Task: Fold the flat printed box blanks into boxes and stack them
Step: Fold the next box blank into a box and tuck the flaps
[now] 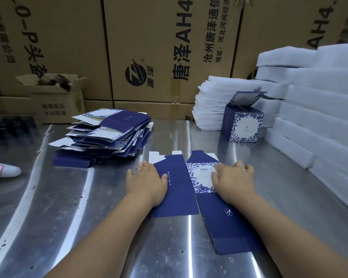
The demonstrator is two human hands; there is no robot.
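Now both hands are on one flat blank (pixel 179 189) lying on the steel table (pixel 88 207). Left hand (pixel 147 180) lies palm-down on its plain blue left panel, fingers straight, gripping nothing. Right hand (pixel 232 179) sits on its patterned right panel, knuckles bent at the edge; can't tell if the fingers hook it. Behind-left of the blank: messy pile of blanks (pixel 109 135). Behind-right of it: one folded box (pixel 243 127), lid flap up, with white foam sheets (pixel 211 103) just behind it.
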